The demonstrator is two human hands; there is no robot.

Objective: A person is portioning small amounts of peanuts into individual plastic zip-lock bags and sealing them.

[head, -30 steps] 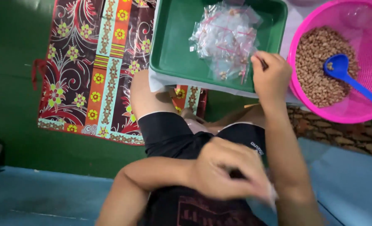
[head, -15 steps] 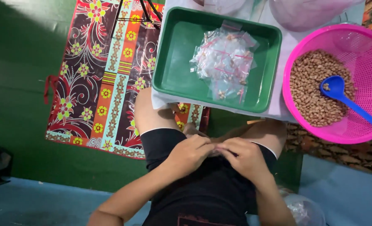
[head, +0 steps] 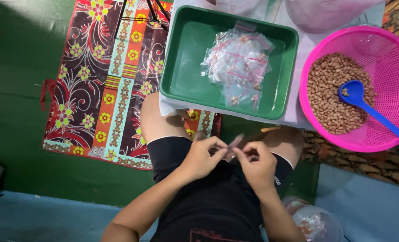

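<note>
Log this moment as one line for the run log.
left hand + right hand: pinching small clear bag over lap | green tray: filled bags | pink basket: peanuts, blue scoop

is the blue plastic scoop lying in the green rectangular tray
No, the blue plastic scoop rests on the brown beans inside the pink mesh basket, beside the green rectangular tray.

Bright even daylight, soft shadows, sharp focus, brighter glare along top edge
</note>
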